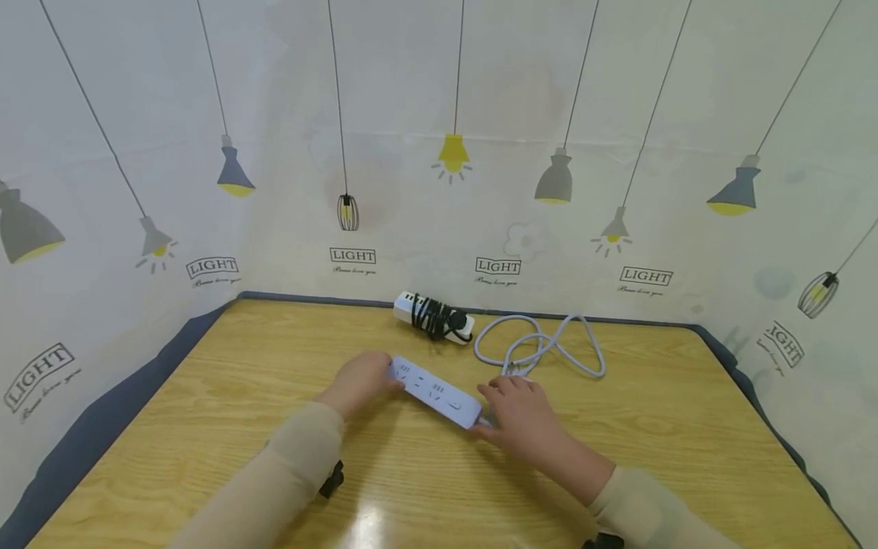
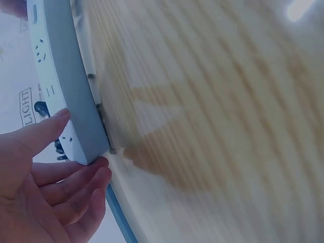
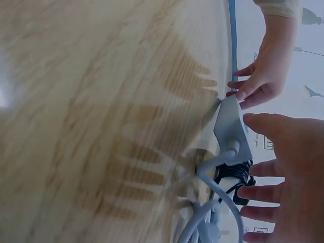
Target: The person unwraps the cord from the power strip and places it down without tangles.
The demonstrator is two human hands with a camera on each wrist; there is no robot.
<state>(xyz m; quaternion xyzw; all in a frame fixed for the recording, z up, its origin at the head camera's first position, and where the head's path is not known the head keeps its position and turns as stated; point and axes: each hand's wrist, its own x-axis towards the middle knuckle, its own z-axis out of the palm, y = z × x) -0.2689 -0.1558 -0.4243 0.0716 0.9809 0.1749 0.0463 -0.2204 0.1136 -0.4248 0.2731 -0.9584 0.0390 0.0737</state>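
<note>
Head view: a power strip (image 1: 435,390) lies aslant over the middle of the desk (image 1: 425,488), its contact with the wood uncertain. The left hand (image 1: 362,379) pinches one end, thumb above, fingers beneath, probably to steer it; the right hand (image 1: 523,419), fingers spread, has its thumb beside the corded end, contact unclear, perhaps for balance. The pale cord (image 1: 547,341) loops loosely toward the far edge. There, a second power strip (image 1: 408,307) is wound with black cord (image 1: 434,319), presumably for tidiness. Wood grain covers the desk; lamp-printed sheeting (image 1: 398,99) surrounds it.
</note>
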